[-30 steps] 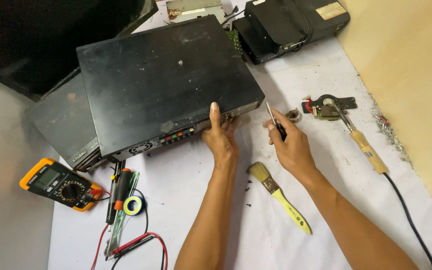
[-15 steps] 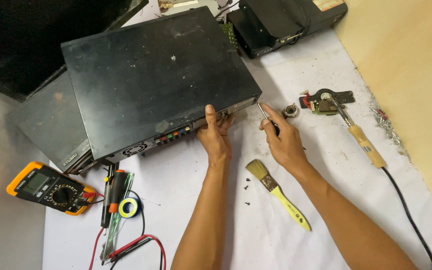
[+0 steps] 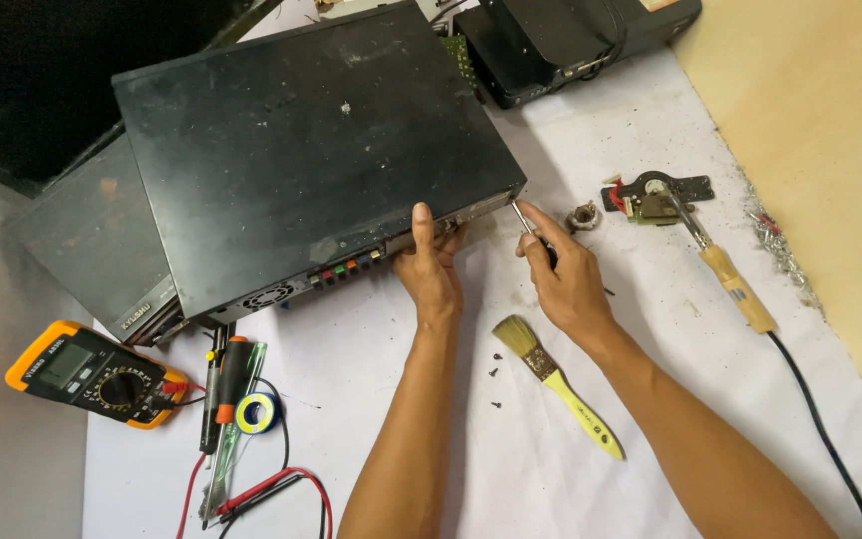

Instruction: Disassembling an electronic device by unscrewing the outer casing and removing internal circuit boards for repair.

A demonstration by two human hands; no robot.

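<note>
A large black metal electronics box [image 3: 311,150] lies tilted on a white-covered table [image 3: 551,469], its rear panel of coloured terminals facing me. My left hand [image 3: 431,268] presses against that rear edge near the box's right corner, thumb up on the panel. My right hand [image 3: 566,274] holds a small screwdriver [image 3: 531,228], its thin tip pointing at the same corner. A second dark unit [image 3: 82,235] sits under the box on the left.
A yellow-handled brush [image 3: 556,379] and loose screws lie between my forearms. A soldering iron [image 3: 725,274] with its cord rests at right beside a small metal part [image 3: 655,193]. At left are an orange multimeter [image 3: 92,374], screwdrivers, a tape roll [image 3: 256,411] and red and black leads. Another black device [image 3: 571,40] stands behind.
The view has shifted so the box sits a little further left and higher. Both hands stay at the box's rear right corner, the screwdriver tip now closer to the panel.
</note>
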